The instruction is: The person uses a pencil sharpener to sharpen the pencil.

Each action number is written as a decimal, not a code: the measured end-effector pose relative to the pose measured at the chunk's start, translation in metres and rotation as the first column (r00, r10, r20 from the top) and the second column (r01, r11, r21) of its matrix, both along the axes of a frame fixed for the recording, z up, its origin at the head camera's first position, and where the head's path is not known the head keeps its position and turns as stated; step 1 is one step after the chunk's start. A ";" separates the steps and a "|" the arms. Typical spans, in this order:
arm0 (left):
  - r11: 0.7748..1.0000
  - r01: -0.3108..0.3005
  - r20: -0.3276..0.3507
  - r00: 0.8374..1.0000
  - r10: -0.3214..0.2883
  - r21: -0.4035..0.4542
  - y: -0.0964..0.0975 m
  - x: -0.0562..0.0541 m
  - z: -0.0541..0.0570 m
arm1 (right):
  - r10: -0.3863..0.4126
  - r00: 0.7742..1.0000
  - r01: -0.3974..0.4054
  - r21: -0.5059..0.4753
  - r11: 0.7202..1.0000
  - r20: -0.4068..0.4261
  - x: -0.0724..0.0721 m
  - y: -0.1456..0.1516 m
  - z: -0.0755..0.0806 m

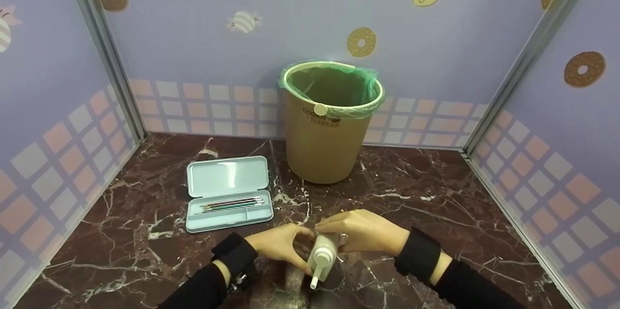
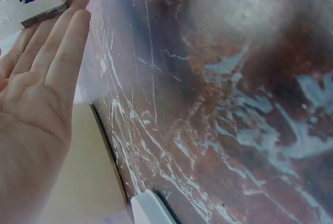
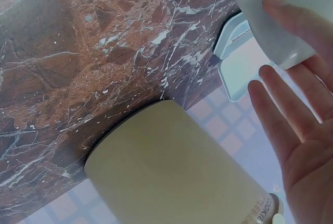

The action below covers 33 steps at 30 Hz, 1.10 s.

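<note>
A white pump bottle [image 1: 323,256] with printed lettering is between the two hands, its spout toward the person. My left hand [image 1: 283,246] is at its left side, with the thumb tip against the bottle. In the left wrist view, the fingers [image 2: 54,52] lie straight, tips beside the bottle's dark-edged base [image 2: 47,14]. My right hand [image 1: 365,231] pinches the bottle [image 3: 283,23] from the other side. Its thumb [image 3: 296,18] presses the lettered face; other fingers [image 3: 276,109] are spread. Whether the base touches the table cannot be told.
A light-blue pencil case [image 1: 227,176] lies open at left, with several pencils [image 1: 232,204] inside. Behind the hands stands a tan bin [image 1: 324,149] with a green liner [image 1: 370,86]. Purple patterned panels [image 1: 193,33] enclose the marbled table [image 1: 421,193] at the back and sides.
</note>
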<state>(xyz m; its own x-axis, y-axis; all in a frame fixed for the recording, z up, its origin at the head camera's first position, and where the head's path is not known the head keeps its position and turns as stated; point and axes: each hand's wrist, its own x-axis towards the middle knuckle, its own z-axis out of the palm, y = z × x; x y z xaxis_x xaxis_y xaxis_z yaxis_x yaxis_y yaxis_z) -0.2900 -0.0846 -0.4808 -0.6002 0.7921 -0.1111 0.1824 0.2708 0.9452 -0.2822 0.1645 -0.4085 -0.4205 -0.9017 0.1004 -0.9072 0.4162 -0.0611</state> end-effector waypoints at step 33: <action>0.994 -0.104 -0.184 0.978 0.097 -0.025 -0.005 0.005 0.009 | -0.110 0.989 0.110 -0.006 0.994 -0.103 -0.002 0.006 0.000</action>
